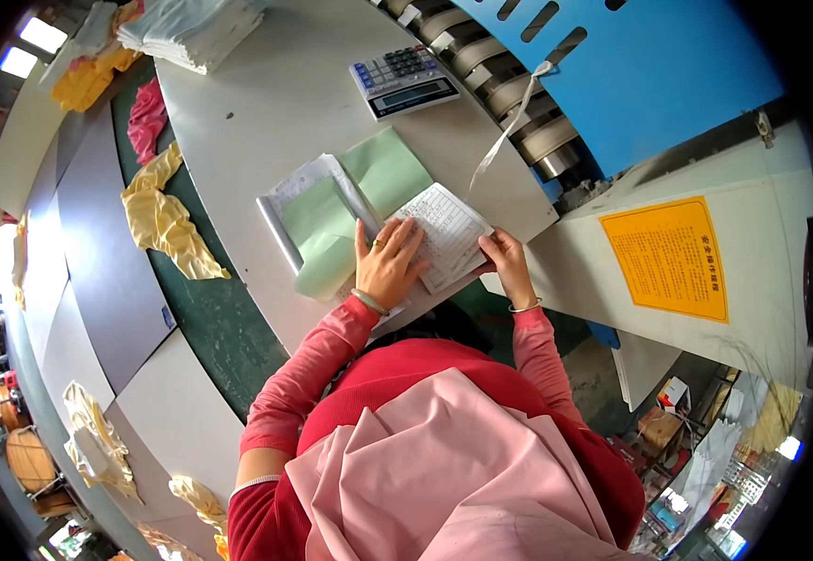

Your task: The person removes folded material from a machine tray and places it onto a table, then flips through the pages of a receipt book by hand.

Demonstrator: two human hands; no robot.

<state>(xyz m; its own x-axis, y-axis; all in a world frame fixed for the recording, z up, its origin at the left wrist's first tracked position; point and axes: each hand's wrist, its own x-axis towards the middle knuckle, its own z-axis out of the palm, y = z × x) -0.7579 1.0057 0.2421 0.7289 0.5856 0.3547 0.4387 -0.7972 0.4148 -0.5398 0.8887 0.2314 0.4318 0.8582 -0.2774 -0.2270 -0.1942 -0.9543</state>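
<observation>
The left hand (388, 266) is open, palm down, with its fingers spread. The fingertips contact the left side of the printed form (446, 224); the hand has no visible grip on it. The right hand (509, 264) is partly closed, with the thumb and fingers at the right edge of the printed form, holding that edge. The printed form lies at the near edge of the surface (271, 103), tilted relative to that edge. A flat green sheet (386, 173) adjoins it on the far side. A curled green sheet (324, 229) lies to the left. The calculator (406, 82) rests farther back, well apart from both hands.
</observation>
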